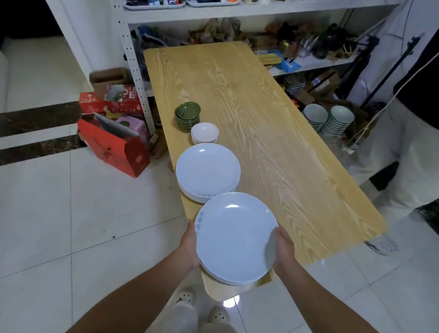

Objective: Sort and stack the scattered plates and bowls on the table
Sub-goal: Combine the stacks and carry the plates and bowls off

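Note:
A small stack of white plates [235, 239] is held over the near corner of the wooden table [280, 145]. My left hand [190, 245] grips its left rim and my right hand [282, 250] grips its right rim. Just beyond it, a taller stack of white plates [207, 169] stands on the table's left edge. Further along that edge sit a stack of pale pink bowls [204, 133] and a stack of small green dishes [187, 115].
A white shelf unit [188, 16] full of clutter stands behind the table. Red boxes [112, 142] lie on the floor at left. Stacks of pale bowls [327, 119] sit on the floor at right, beside a standing person [412, 144].

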Demonstrator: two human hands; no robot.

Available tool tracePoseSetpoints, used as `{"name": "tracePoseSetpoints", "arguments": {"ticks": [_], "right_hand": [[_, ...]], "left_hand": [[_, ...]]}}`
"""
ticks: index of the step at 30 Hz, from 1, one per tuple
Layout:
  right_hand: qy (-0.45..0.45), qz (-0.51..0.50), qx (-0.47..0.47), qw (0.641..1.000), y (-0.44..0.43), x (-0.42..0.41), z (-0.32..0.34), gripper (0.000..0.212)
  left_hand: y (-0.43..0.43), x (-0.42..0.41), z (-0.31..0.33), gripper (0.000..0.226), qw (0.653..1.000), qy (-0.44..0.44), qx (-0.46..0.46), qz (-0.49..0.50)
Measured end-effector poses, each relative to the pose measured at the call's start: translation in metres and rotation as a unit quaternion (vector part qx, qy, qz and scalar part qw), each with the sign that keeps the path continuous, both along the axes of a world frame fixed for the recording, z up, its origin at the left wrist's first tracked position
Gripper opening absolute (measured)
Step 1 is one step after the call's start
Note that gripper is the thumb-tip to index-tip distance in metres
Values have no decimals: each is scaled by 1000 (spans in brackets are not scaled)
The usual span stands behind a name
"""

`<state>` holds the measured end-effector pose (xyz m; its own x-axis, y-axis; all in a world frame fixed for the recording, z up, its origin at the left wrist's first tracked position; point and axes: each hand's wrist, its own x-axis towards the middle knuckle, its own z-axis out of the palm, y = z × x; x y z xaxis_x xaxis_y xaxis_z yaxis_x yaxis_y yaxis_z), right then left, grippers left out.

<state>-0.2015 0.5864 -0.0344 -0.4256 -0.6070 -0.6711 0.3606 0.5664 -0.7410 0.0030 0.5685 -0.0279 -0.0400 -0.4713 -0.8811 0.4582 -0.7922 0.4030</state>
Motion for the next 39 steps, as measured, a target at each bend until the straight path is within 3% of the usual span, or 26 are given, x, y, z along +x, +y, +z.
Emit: {"name": "tracePoseSetpoints", "arguments": {"ticks": [9, 20, 27, 39], "right_hand": [[7, 29, 10, 1000, -3, 4, -4, 32], [25, 67, 23, 997, 8, -5, -13, 33], [17, 105, 28, 994, -4, -20, -9, 32], [20, 161, 80, 984, -24, -25, 6, 51]], "left_hand": [[4, 9, 10, 37, 997, 50, -50, -26], [26, 4, -3, 48, 1000, 1, -6, 15], [32, -9, -6, 54, 998, 47, -8, 52], [15, 1, -3, 78, 992, 125, -12, 5]]}}
